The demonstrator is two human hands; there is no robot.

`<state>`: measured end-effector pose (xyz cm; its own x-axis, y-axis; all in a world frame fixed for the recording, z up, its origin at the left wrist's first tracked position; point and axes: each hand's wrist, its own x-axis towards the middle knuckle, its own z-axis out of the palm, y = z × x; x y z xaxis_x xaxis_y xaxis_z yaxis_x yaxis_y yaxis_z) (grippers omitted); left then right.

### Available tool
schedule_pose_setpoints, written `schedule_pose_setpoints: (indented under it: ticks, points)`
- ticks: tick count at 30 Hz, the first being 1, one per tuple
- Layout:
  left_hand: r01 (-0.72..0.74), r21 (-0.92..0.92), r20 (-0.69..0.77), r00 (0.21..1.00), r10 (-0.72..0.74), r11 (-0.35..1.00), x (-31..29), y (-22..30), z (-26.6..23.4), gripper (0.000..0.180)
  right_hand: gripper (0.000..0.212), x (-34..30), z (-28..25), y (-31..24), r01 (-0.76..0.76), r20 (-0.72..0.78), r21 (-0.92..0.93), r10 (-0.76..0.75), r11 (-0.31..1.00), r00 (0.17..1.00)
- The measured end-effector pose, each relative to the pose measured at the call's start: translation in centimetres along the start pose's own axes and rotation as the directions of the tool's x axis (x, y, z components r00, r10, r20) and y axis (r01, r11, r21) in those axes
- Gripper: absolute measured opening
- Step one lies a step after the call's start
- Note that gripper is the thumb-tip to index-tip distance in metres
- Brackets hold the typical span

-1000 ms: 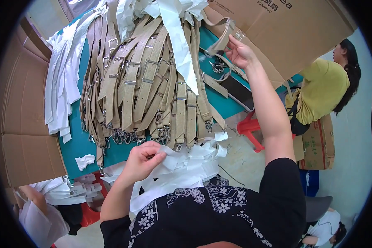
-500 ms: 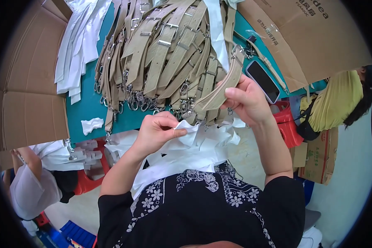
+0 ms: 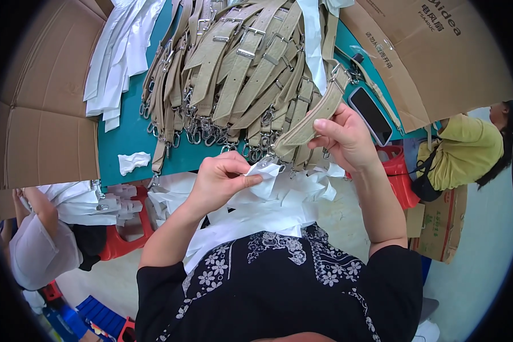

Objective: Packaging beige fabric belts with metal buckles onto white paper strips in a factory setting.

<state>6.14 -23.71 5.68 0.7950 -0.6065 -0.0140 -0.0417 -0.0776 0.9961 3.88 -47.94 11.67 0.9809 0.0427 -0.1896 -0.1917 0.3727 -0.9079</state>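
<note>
My right hand grips a beige strap with a metal buckle at its upper end. White paper is pinched between the thumb and fingers of my left hand, close to the strap's lower end and a metal clasp. Beyond my hands a large heap of similar beige straps lies on the green table, their metal clips hanging toward me. White paper strips cover my lap.
White strips lie at the far left beside an open cardboard box. A phone and a second carton are at the right. A crumpled white piece sits near the table's edge. People sit on red stools at both sides.
The view has shifted slightly, so the table and heap appear farther right. Both hands keep their holds, and the paper in my left hand is now beside the strap's lower end.
</note>
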Motion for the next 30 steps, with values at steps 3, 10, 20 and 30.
schedule_pose_setpoints:
  ticks: [3,10,20,30]
  points:
    - [-0.015,0.039,0.015,1.0,0.015,0.999,0.0,0.1,-0.2,0.011,0.03,0.2,0.2,0.1,-0.05,-0.001,-0.037,0.05,0.998,0.999]
    - [-0.102,0.092,0.027,0.995,0.1,0.991,0.8,-0.1,0.4,0.017,0.03,1.0,1.0,0.9,-0.19,0.021,-0.231,0.2,0.954,0.979]
    - [0.045,0.032,-0.11,0.993,-0.041,0.998,0.5,-0.6,0.7,0.026,0.02,2.2,0.2,2.9,-0.293,-0.101,-0.105,0.283,0.95,0.954]
    - [-0.247,0.378,-0.053,0.956,0.288,0.892,-0.1,-1.4,0.0,0.027,0.023,2.7,0.3,3.6,-0.421,-0.022,0.048,0.422,0.906,0.906]
